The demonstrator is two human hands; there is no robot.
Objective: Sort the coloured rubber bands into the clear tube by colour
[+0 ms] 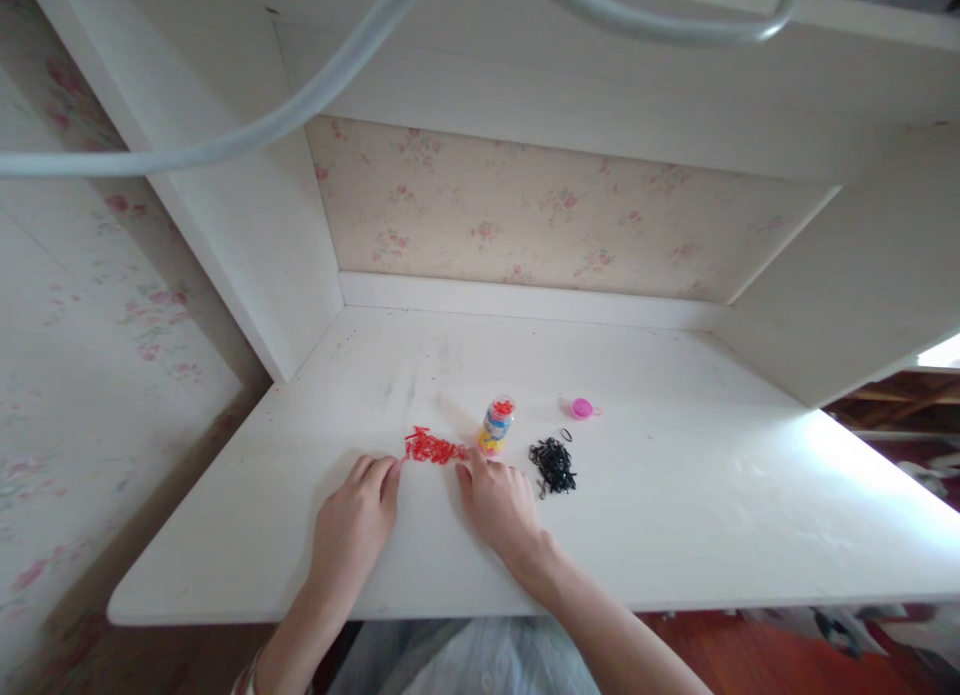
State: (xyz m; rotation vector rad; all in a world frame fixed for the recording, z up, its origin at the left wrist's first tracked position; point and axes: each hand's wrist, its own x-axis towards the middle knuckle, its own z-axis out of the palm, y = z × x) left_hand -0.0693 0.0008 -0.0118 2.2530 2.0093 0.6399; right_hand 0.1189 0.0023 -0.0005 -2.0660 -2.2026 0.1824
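Observation:
A loose pile of small red rubber bands lies on the white desk between my two hands. My left hand is closed at the pile's left end, thumb and forefinger pinched on a red band. At the right end, the fingertips of my right hand are drawn together on red bands; the exact grip is partly hidden. Just beyond that hand stands an open clear jar with a printed label, red bands at its top and yellow below. A heap of black rubber bands lies right of my right hand.
A pink round cap with a loop lies behind the black heap, and a single black band sits apart from it. White panels enclose the desk at the back and sides. A pale curved tube crosses overhead.

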